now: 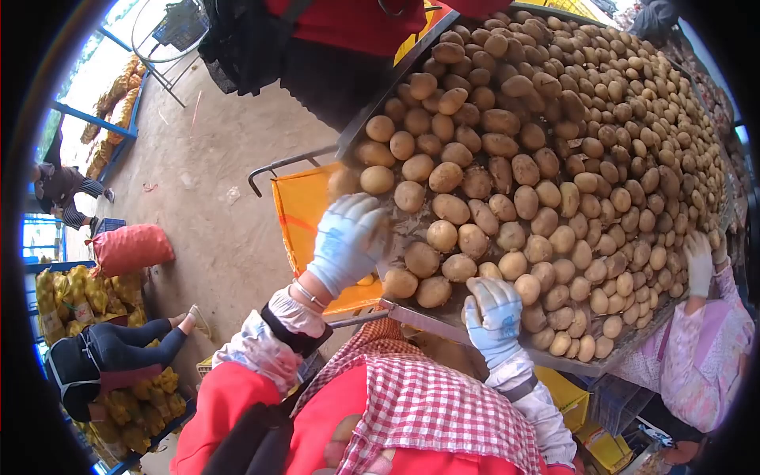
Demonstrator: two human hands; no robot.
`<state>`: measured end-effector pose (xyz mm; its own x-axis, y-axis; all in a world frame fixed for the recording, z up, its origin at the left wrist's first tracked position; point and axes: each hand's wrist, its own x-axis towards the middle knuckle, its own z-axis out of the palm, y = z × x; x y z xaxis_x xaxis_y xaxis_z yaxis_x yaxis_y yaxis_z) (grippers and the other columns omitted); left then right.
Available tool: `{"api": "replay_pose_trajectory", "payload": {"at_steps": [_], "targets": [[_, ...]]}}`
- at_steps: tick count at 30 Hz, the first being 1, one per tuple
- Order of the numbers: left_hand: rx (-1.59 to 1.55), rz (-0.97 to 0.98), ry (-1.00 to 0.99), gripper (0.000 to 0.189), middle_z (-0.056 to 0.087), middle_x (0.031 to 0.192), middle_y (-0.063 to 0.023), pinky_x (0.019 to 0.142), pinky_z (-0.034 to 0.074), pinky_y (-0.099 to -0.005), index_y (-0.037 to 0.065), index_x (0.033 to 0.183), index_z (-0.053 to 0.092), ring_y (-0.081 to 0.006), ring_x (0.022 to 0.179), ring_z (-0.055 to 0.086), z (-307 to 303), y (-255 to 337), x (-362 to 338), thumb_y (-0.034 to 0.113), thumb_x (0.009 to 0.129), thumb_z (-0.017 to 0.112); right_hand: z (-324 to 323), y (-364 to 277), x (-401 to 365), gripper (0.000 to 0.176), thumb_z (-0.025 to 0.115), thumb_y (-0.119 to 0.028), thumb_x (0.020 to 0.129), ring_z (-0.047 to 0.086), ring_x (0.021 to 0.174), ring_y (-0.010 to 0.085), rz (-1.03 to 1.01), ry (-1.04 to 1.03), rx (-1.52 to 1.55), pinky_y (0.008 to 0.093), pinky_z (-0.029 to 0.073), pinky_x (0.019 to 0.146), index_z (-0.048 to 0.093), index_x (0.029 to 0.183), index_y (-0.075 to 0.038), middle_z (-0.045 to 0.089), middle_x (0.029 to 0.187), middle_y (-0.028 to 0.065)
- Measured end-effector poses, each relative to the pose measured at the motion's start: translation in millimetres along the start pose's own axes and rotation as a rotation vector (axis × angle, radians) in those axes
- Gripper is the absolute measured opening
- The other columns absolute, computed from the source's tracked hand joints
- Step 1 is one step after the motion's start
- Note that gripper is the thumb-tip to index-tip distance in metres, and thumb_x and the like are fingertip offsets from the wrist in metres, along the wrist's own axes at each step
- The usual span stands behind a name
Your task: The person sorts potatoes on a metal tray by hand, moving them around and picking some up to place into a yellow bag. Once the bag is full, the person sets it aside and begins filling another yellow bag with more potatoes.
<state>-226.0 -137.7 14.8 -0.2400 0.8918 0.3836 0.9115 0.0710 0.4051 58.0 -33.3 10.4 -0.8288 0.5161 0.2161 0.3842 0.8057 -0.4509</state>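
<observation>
Many potatoes (507,166) cover a metal sorting table (431,323). Near the table's left end is my left hand (348,241), in a white and blue glove, its fingers curled around a potato that is partly hidden and blurred. My right hand (495,317), gloved alike, rests at the near edge with its fingers over the potatoes. Whether it grips one is not clear. Below the table's left end hangs an orange bag (297,214) on a metal frame, and a blurred potato shows above its upper edge.
A co-worker's gloved hand (700,265) is on the potatoes at the right. Another person (317,55) stands across the table. Yellow crates (562,396) are below the near edge. At the left are a red sack (133,248), stacked yellow sacks (79,293) and a bending person (119,356).
</observation>
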Motion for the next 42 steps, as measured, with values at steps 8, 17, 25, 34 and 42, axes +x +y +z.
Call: {"api": "replay_pose_trajectory", "payload": {"at_steps": [8,17,25,34,42], "targets": [[0.158,0.074,-0.101,0.055,0.052,0.135,-0.0206,0.106,0.037,-0.0523,0.011,0.132,0.054,-0.0409,0.126,0.048,33,0,9,0.026,0.081,0.067,22,-39,38,0.051,0.066,-0.039,0.081,0.026,0.140,0.0439,-0.167,-0.375,-0.032,0.0581,0.026,0.111,0.060,0.128,-0.019,0.036,0.150,0.0159],[0.147,0.020,0.106,0.057,0.046,0.139,-0.0232,0.111,0.029,-0.0540,0.009,0.134,0.053,-0.0447,0.132,0.039,34,-25,89,0.026,0.081,0.066,32,-52,66,0.055,0.067,-0.047,0.081,0.030,0.137,0.0472,0.178,-0.217,-0.080,0.0559,0.029,0.112,0.060,0.130,-0.022,0.029,0.150,0.0266],[-0.181,-0.037,-0.347,0.053,0.049,0.136,-0.0187,0.108,0.033,-0.0542,0.011,0.130,0.056,-0.0427,0.132,0.040,28,-42,39,0.025,0.080,0.069,23,34,114,0.062,0.068,-0.043,0.082,0.023,0.140,0.0484,0.384,0.087,-0.352,0.0620,0.024,0.111,0.055,0.134,-0.011,0.036,0.149,0.0216],[0.340,-0.076,-0.097,0.060,0.040,0.145,-0.0182,0.114,0.024,-0.0526,0.010,0.137,0.049,-0.0387,0.135,0.035,54,-66,130,0.030,0.082,0.063,3,20,115,0.062,0.069,-0.040,0.081,0.029,0.140,0.0432,0.324,0.158,-0.278,0.0580,0.028,0.111,0.054,0.135,-0.013,0.036,0.150,0.0205],[0.330,-0.190,-0.075,0.051,0.049,0.138,-0.0202,0.099,0.047,-0.0463,0.004,0.134,0.048,-0.0410,0.119,0.055,53,-71,132,0.021,0.086,0.057,14,-6,100,0.085,0.059,-0.059,0.083,0.022,0.143,0.0425,0.551,-0.396,-0.015,0.0569,0.016,0.117,0.037,0.147,-0.008,0.026,0.154,0.0224]]}}
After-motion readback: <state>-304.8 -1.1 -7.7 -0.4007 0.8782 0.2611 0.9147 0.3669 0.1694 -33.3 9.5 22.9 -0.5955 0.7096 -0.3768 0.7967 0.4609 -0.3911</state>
